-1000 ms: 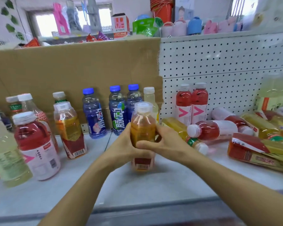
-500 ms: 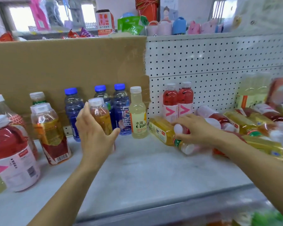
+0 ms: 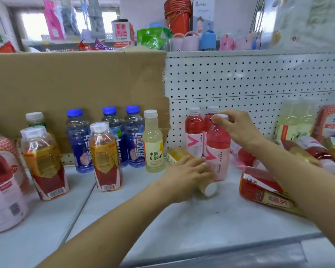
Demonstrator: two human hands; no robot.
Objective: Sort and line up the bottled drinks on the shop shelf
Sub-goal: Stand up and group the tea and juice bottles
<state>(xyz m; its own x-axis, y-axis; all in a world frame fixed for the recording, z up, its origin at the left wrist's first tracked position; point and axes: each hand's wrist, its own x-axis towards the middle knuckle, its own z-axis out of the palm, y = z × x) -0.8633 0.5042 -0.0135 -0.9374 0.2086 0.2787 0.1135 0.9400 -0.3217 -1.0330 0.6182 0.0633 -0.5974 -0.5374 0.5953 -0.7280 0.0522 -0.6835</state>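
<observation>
my right hand (image 3: 235,126) pinches cap of upright pink bottle (image 3: 219,151) on shelf (image 3: 182,219); my left hand (image 3: 186,173), fingers curled over lying yellow bottle (image 3: 178,154), just beside it.

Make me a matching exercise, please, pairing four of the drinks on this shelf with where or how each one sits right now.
Things:
1. front pink bottle
2. yellow bottle
3. C100 bottle
4. blue-capped bottles

States:
A. lying on its side under the left hand
B. standing free, just right of the blue caps
C. upright, cap pinched by the right hand
D. standing in a row against the cardboard

Pairs: 1-C, 2-A, 3-B, 4-D.
</observation>
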